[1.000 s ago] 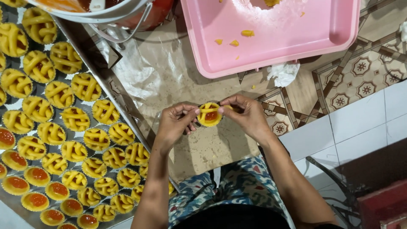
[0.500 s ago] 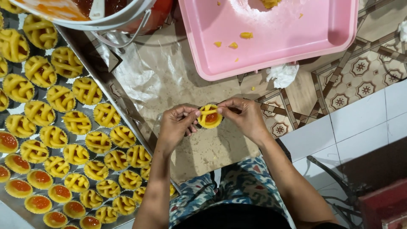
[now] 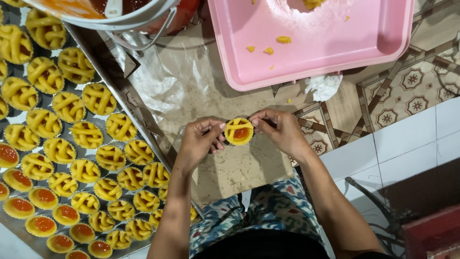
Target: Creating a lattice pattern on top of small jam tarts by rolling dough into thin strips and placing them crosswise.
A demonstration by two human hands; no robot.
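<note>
While a small round yellow jam-filled tart (image 3: 238, 131) was pinched between the fingertips of both hands, left hand (image 3: 200, 142) and right hand (image 3: 282, 132), its soft pastry lattice could have been crushed by pressure.

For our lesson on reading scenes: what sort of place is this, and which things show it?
Probably a home baking spot on a tiled floor: a metal tray of jam tarts, a pink tray with dough scraps, and both hands holding one tart.

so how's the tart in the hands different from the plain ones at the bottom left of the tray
The held tart, pinched between left hand and right hand, has dough strips across its red jam; the open tarts show bare jam. The held one is off the metal tray; those sit on it. Both have yellow shells.
</note>
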